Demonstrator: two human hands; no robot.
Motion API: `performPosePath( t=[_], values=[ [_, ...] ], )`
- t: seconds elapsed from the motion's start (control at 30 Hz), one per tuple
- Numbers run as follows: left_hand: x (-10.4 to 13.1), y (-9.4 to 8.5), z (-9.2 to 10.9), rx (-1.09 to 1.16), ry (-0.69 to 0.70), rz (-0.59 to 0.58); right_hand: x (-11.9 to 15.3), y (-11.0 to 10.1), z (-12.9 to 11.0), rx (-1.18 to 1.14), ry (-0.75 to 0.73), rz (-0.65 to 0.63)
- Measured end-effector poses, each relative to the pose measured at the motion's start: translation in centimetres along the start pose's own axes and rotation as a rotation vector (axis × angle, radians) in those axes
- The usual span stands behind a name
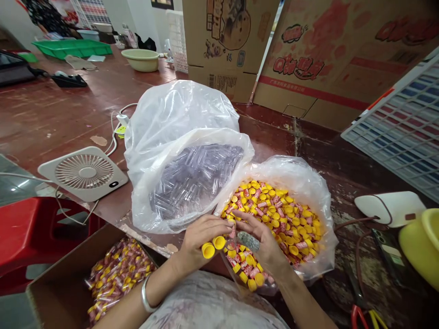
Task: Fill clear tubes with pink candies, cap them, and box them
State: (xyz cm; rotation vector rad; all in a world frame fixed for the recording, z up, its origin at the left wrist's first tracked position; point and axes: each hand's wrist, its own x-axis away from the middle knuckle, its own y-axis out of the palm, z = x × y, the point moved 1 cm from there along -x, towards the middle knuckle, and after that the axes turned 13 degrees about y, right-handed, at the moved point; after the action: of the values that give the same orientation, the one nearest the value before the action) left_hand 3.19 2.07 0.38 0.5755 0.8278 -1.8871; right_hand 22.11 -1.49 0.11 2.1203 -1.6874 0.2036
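Note:
My left hand (202, 237) is closed around yellow-capped pieces (213, 246), two of their open yellow ends facing me. Close beside it, my right hand (262, 242) has its fingers curved toward a small clear piece (232, 230) between the hands. A grey, speckled patch (248, 241) shows at the right palm; what it is I cannot make out. Under and behind the right hand, a plastic bag (308, 178) holds many yellow caps with red-and-white wrapped parts (270, 205). Another bag (144, 201), behind the left hand, holds clear plastic tubes (199, 173).
A cardboard box (51, 292) of finished-looking tubes is at lower left, below a white fan (85, 171) and red stool (20, 228). Scissors (358, 297), a phone (389, 251) and a yellow container (421, 246) lie right. Cartons (229, 68) stand behind; a person (51, 18) is far left.

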Motion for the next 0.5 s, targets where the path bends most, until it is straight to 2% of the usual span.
performPosePath(
  t=[0.1, 0.17, 0.2, 0.27, 0.37, 0.43, 0.5],
  values=[
    [0.7, 0.2, -0.6, -0.066, 0.121, -0.047, 0.0, 0.3, 0.4, 0.005, -0.052, -0.033],
    [1.2, 0.3, -0.9, -0.07, 0.071, -0.045, 0.1, 0.6, 0.4, 0.062, -0.099, 0.045],
    [1.4, 0.4, -1.0, -0.054, -0.004, -0.027, 0.2, 0.8, 0.4, 0.107, -0.12, 0.105],
    [1.4, 0.6, -1.0, 0.047, -0.264, 0.057, 0.4, 1.1, 0.3, 0.251, -0.164, 0.244],
    [1.2, 1.3, -0.7, 0.443, -0.735, 0.162, 0.8, 1.9, 0.0, 0.569, -0.321, 0.424],
    [1.2, 1.3, -0.3, 0.741, -0.91, 0.167, 0.9, 2.4, -0.1, 0.768, -0.464, 0.426],
    [2.1, 0.2, 0.0, 0.893, -0.952, 0.149, 0.8, 2.3, -0.4, 0.924, -0.529, 0.296]
  ],
)
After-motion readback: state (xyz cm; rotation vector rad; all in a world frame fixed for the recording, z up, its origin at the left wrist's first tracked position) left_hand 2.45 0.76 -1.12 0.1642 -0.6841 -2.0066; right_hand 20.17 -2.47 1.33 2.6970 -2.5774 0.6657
